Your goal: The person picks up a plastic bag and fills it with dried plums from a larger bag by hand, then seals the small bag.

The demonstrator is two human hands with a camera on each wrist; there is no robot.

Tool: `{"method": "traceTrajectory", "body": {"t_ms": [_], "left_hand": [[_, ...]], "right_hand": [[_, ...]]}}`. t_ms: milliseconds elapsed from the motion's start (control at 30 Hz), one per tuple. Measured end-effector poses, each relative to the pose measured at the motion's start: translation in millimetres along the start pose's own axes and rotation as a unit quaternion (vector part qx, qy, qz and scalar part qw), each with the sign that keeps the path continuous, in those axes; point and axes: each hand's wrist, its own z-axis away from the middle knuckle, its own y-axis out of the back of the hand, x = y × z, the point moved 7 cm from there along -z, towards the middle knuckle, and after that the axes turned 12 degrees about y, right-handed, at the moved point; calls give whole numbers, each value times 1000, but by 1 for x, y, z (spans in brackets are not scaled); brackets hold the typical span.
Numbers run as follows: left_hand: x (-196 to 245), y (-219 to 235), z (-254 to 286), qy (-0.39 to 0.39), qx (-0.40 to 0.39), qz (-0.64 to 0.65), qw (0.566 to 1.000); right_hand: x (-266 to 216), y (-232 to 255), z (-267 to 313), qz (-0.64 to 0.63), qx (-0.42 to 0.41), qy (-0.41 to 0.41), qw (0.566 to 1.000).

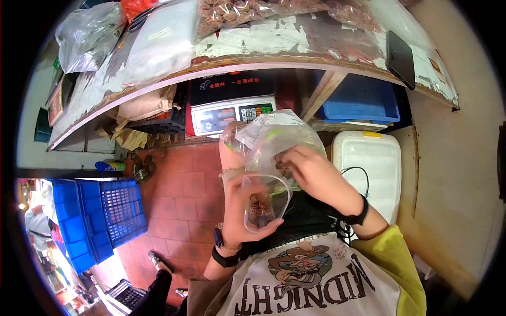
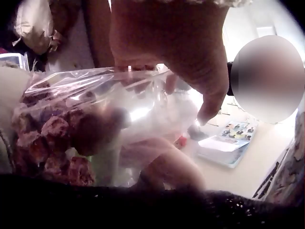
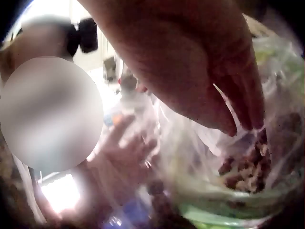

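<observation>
My left hand (image 1: pixel 237 210) grips a clear plastic tub (image 1: pixel 287 203) by its side, with its round rim facing up. Brown dried pieces (image 1: pixel 258 204) show inside it. Just beyond, a clear plastic bag (image 1: pixel 295 131) with green markings and a white label rests over my lap. My right hand (image 1: pixel 311 171) reaches down at the bag's opening, and its fingertips pinch a dark brown dried piece (image 1: pixel 281 164). More brown pieces (image 3: pixel 248 174) lie under those fingers in the right wrist view. Reddish-brown lumps (image 2: pixel 56 131) show through clear plastic in the left wrist view.
A digital scale (image 1: pixel 232 113) stands under the worn shelf (image 1: pixel 253 45), which holds bagged brown goods (image 1: pixel 237 13) and a phone (image 1: pixel 400 59). A white lidded box (image 1: pixel 366 174) is at the right, blue crates (image 1: pixel 95 216) at the left. Someone's foot (image 1: pixel 161 260) is on the floor.
</observation>
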Motion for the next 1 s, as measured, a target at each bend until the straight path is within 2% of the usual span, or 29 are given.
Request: {"method": "traceTrajectory", "body": {"t_ms": [33, 100, 133, 200, 233, 300, 333, 400, 533, 567, 600, 633, 700, 800, 833, 967, 1000], "left_hand": [[-3, 0, 1, 2, 6, 17, 1000], [-5, -1, 2, 3, 9, 34, 999], [-6, -1, 2, 5, 11, 42, 999], [-6, 0, 2, 5, 10, 50, 999], [-5, 0, 3, 7, 10, 47, 999], [-7, 1, 4, 10, 11, 44, 999], [-8, 2, 5, 7, 14, 42, 999], [-9, 2, 5, 5, 17, 40, 999], [-10, 2, 4, 12, 20, 50, 998], [-10, 3, 4, 13, 21, 54, 998], [-10, 3, 5, 13, 21, 53, 998], [-11, 2, 5, 14, 20, 52, 998], [-12, 5, 6, 15, 21, 49, 998], [-16, 9, 7, 24, 28, 35, 999], [-19, 9, 7, 24, 31, 64, 997], [-21, 2, 9, 18, 15, 113, 993], [-18, 0, 7, 16, 12, 113, 993]], "right_hand": [[4, -14, -4, 0, 2, -2, 1000], [4, -36, -18, 173, -28, 51, 983], [9, -43, -24, 174, -26, 49, 983], [34, -64, -31, 98, -131, -66, 984], [38, -59, -33, 99, -130, -67, 984], [50, -59, -27, 23, -205, -149, 967], [58, -64, -21, 23, -205, -149, 967], [66, -75, -17, 127, -181, -43, 974], [54, -65, -28, 195, -165, 10, 967], [57, -55, -37, 117, -241, -108, 957], [64, -53, -35, 35, -310, -224, 923], [68, -51, -37, 35, -310, -224, 924], [80, -35, -42, 84, -251, -208, 942], [101, -33, -53, 93, -213, -158, 960], [105, -31, -49, 77, -213, -165, 960], [51, -36, -56, 88, -230, -109, 963], [41, -42, -60, 66, -207, -59, 974]]}}
